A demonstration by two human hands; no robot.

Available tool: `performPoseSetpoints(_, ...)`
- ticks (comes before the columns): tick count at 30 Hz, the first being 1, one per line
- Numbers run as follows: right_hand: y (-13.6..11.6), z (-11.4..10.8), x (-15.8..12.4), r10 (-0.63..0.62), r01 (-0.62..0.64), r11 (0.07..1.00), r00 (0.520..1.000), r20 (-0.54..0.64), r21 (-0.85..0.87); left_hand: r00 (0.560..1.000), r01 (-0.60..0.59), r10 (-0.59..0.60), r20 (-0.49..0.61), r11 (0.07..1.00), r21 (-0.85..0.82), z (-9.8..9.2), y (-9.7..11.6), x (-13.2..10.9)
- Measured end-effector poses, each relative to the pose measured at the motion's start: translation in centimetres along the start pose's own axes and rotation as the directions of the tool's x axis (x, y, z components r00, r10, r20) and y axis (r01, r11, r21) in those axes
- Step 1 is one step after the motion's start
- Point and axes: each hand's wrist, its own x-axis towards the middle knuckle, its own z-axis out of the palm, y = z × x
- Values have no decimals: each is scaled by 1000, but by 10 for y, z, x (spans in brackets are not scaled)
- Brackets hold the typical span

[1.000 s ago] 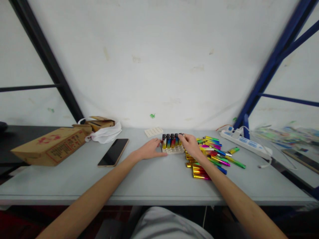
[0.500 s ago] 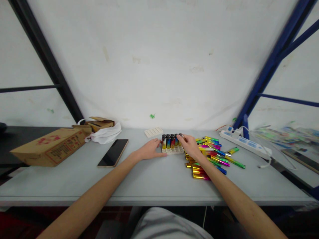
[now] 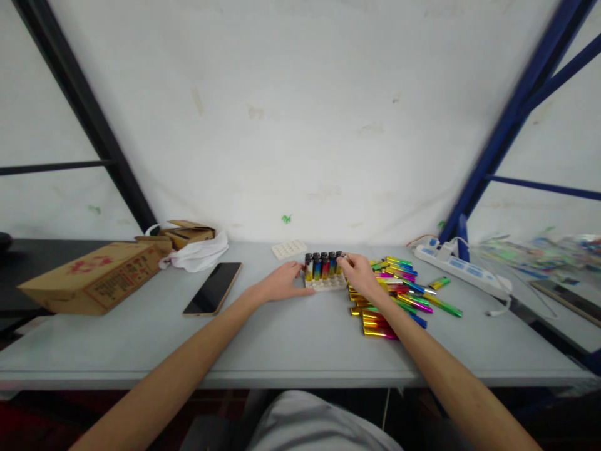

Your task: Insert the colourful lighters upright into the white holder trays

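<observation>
Several cigarette lighters (image 3: 325, 269) with black tops and shiny coloured bodies stand upright in a white tray with round holes (image 3: 323, 285). My left hand (image 3: 279, 283) rests at the tray's left end, its thumb along the front corner and its fingers at the side, gripping it steady. At the right end of the row, my right hand (image 3: 359, 274) pinches the top of a lighter (image 3: 339, 260), mostly hidden by the fingers. Beside and under my right forearm lies a loose heap of shiny metallic-coloured lighters (image 3: 378, 326).
A second white holed tray (image 3: 288, 249) lies near the wall. To the left are a phone (image 3: 213, 288), a white plastic bag (image 3: 201, 254) and a cardboard box (image 3: 94, 275). A power strip (image 3: 462, 270) with cables lies on the right.
My right hand has shifted slightly right at the end of the row, showing more of the lighters there. My left hand stays on the tray.
</observation>
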Motion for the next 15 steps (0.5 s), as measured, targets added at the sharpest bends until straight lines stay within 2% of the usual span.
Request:
performPoseSetpoints(5, -2, -3, -2, -32, 32, 999, 999, 15, -13, 1000, 1, -1, 6, 1000, 14, -1, 0, 0)
performPoseSetpoints(9, -5, -11, -4, -90, 90, 996, 991, 97, 6, 1000, -8, 8, 16, 1000, 7, -1, 1, 0)
performPoseSetpoints(15, -5, -17, 0, -288, 302, 935, 953, 99, -188, 1000, 2, -1, 7, 1000, -3, -2, 3, 0)
